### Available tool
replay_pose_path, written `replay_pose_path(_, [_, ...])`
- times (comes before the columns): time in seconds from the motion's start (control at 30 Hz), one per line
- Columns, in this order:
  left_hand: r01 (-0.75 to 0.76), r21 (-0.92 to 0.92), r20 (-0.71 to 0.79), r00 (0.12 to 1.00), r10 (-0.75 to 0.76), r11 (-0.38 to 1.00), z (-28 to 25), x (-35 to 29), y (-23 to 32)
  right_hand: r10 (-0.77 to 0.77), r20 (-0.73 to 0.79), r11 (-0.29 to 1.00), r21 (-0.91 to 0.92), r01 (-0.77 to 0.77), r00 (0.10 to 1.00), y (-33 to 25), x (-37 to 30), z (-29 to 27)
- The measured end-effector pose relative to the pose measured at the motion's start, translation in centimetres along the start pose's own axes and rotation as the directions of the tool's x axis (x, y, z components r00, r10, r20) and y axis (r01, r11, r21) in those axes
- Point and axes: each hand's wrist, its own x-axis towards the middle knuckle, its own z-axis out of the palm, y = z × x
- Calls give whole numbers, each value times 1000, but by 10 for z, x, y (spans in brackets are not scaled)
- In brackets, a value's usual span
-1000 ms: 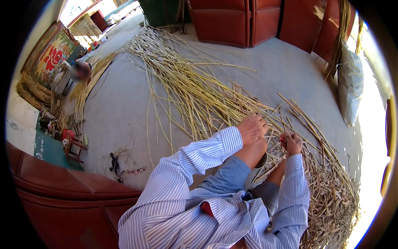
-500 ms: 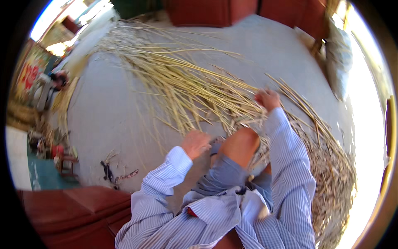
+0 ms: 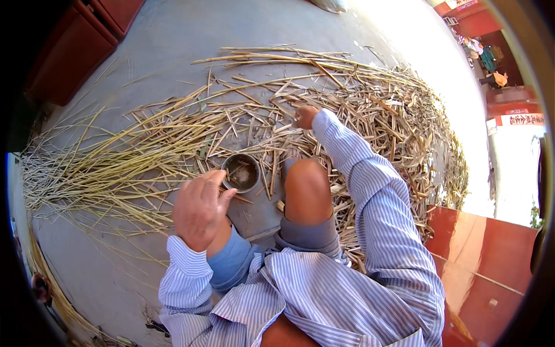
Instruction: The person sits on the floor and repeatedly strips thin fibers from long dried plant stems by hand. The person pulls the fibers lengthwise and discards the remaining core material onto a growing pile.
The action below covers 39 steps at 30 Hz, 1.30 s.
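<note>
My left hand (image 3: 199, 209) hovers over my left knee beside a round metal bowl (image 3: 258, 178). Its thumb stands apart from the fingers, and nothing shows in the hand. The bowl sits on the floor between the stalks and my feet, with something dark in it, perhaps liquid, and a few light bits. My right hand (image 3: 306, 117) reaches forward beyond my right knee, over a heap of dry leaves and husks (image 3: 381, 124). Its fingers are curled, and what they hold, if anything, cannot be made out. Long yellow stalks (image 3: 133, 144) lie spread to the left.
Loose stalks (image 3: 272, 56) lie along the far side of the heap. A dark red seat (image 3: 69, 49) stands at the far left. Glossy red panels (image 3: 480, 254) are at the right. A pale sack (image 3: 329, 4) shows at the top edge.
The view has swung to the right, bringing the bowl and more of the husk heap into sight. My left hand now sits near the bowl; my right is still stretched over the dry material.
</note>
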Motion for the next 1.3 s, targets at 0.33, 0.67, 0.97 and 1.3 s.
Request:
replay_pose_path(0.33, [-18, -61, 426, 904, 42, 998, 100, 71, -15, -17, -326, 977, 195, 85, 945, 1, 132, 35])
replay_pose_path(0.67, [210, -59, 685, 719, -113, 976, 99, 75, -59, -160, -556, 980, -190, 62, 816, -22, 276, 53])
replay_pose_path(0.97, [153, 6, 400, 905, -143, 988, 84, 68, -56, -393, -699, 920, -308, 244, 597, -2, 136, -1])
replay_pose_path(1.3, [-211, 302, 45, 977, 207, 929, 74, 138, 16, -370, -903, 861, -244, 446, 221, -62, -140, -77])
